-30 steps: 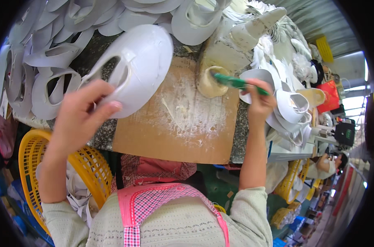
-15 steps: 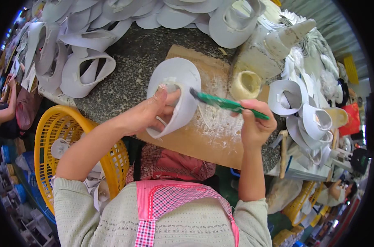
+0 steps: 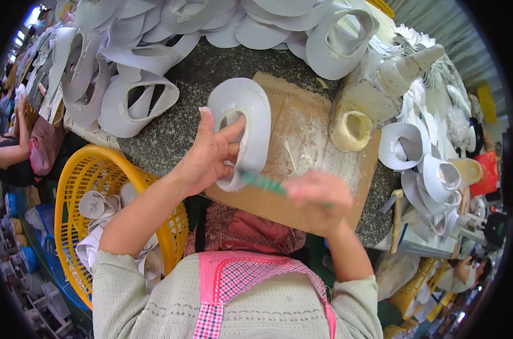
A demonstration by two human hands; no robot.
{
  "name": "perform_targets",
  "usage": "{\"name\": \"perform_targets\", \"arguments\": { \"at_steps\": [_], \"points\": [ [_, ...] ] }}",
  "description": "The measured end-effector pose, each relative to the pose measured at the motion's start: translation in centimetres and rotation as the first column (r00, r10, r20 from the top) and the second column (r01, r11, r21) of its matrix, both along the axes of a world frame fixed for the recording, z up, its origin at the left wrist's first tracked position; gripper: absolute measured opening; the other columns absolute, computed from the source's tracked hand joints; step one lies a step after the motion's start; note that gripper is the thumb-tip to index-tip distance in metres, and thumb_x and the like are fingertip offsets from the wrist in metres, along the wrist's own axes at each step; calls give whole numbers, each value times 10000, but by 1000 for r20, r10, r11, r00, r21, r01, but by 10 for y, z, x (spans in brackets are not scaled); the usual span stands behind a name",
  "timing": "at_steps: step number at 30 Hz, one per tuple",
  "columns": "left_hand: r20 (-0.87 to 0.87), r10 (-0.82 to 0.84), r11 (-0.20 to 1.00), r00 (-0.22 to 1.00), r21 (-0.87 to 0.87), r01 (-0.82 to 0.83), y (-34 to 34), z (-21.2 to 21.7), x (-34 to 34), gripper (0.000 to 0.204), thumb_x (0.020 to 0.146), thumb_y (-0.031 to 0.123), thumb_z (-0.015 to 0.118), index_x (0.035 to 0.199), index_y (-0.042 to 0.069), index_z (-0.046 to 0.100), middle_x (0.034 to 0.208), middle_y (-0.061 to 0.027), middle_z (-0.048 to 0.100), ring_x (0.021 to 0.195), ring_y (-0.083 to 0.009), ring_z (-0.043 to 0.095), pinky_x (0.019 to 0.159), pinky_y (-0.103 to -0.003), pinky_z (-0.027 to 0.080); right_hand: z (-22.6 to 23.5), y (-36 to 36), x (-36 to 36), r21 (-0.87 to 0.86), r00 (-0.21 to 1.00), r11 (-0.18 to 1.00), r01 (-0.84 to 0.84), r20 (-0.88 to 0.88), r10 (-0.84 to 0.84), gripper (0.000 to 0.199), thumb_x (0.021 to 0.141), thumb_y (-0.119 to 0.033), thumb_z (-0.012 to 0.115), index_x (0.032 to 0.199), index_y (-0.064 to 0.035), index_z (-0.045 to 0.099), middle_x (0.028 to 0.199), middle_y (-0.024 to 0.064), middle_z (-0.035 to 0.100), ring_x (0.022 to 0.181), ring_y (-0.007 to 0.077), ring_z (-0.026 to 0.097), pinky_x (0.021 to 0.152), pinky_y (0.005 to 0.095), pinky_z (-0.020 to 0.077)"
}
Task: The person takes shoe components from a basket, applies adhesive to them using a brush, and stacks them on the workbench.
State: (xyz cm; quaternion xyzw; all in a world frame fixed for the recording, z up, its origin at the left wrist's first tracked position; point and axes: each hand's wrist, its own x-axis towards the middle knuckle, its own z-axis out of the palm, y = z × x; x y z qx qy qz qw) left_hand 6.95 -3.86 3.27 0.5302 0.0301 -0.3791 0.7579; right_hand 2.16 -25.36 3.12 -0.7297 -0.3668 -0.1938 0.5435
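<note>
My left hand (image 3: 207, 159) holds a white visor-shaped piece (image 3: 250, 116), a rounded brim with a looped band. Its fingers reach inside the loop while the thumb is raised along the outer left side. In my right hand (image 3: 321, 195), blurred by motion, is a green-handled brush (image 3: 262, 182). The dark bristle end lies against or close to the lower right side of the band; exact contact is blurred. Underneath is a brown cardboard sheet (image 3: 290, 107) smeared with whitish residue. A crusted, cream-coloured round-mouthed pot (image 3: 355, 129) stands at its far right.
Similar white pieces pile along the far edge of the speckled dark tabletop (image 3: 205, 68). More white pieces (image 3: 400, 146) sit at the right, near a wooden-handled tool (image 3: 396, 217). A yellow basket (image 3: 70, 226) with white parts stands at my left. Another person (image 3: 13, 147) is at the far left.
My right hand has swept the brush toward me and left, from the band's upper right side to its lower part. My left hand still holds the piece, now turned slightly more upright.
</note>
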Motion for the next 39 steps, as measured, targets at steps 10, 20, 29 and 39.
{"name": "perform_targets", "arguments": {
  "at_steps": [10, 20, 29, 39],
  "points": [
    [349, -590, 601, 728, 792, 108, -35, 31, 39, 461, 884, 372, 419, 1093, -28, 514, 928, -108, 571, 763, -166, 556, 652, -290, 466, -11, -99, 30, 32, 718, 720, 694, -117, -686, 113, 783, 46, 553, 885, 26, 598, 817, 78, 605, 663, 94, 533, 571, 194, 424],
    [139, -123, 941, 983, 332, 71, -42, 23, 38, 471, 899, 330, 364, 1218, -10, 431, 1039, -131, 522, 901, -244, 516, 830, -328, 394, -7, -151, -11, 256, 695, 651, 715, -355, -625, 90, 814, -48, 565, 882, 7, 588, 784, 68, 588, 581, 99, 536, 506, 194, 430],
    [783, -457, 764, 422, 588, -264, -54, 27, 33, 353, 857, 269, 436, 1106, 21, 409, 859, -187, 522, 747, -292, 521, 700, -348, 414, -15, -125, -23, 362, 737, 642, 676, -346, -581, 147, 818, -74, 574, 907, 43, 569, 805, 75, 576, 606, 109, 545, 504, 210, 439],
    [559, -162, 932, 813, 358, -61, -30, 30, 45, 397, 788, 121, 455, 1181, 76, 417, 940, -44, 570, 871, -123, 519, 728, -263, 428, -16, -120, -32, 421, 627, 479, 770, -358, -692, 159, 838, -101, 550, 904, 44, 557, 779, 91, 584, 589, 115, 548, 502, 202, 440]
  ]
}}
